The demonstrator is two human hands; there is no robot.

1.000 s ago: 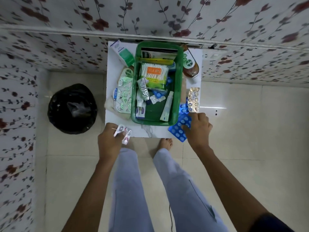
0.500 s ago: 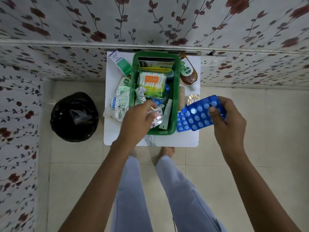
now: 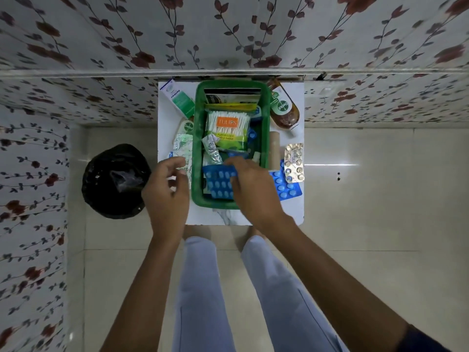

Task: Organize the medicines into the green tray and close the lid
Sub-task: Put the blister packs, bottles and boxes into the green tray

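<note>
The green tray point(image 3: 265, 123) stands on a small white table point(image 3: 294, 209), holding a cotton-swab pack point(image 3: 227, 129), foil strips and boxes. My right hand point(image 3: 253, 191) grips a blue blister pack point(image 3: 219, 182) and holds it down inside the tray's near end. My left hand point(image 3: 166, 189) hovers just left of the tray with fingers apart and nothing in it. On the table to the tray's right lie another blue blister pack point(image 3: 288, 188) and a silver pill strip point(image 3: 294, 161). To its left lie silver-green strips point(image 3: 182, 146).
A brown Dettol bottle point(image 3: 283, 110) lies at the table's back right and a white-green box point(image 3: 177, 97) at the back left. A beige roll point(image 3: 274, 148) rests along the tray's right wall. A black-lined bin point(image 3: 114, 181) stands on the floor to the left.
My right hand has carried the blue blister pack from right of the tray down into its near end. My left hand has left the tray, empty, and moved to its left side.
</note>
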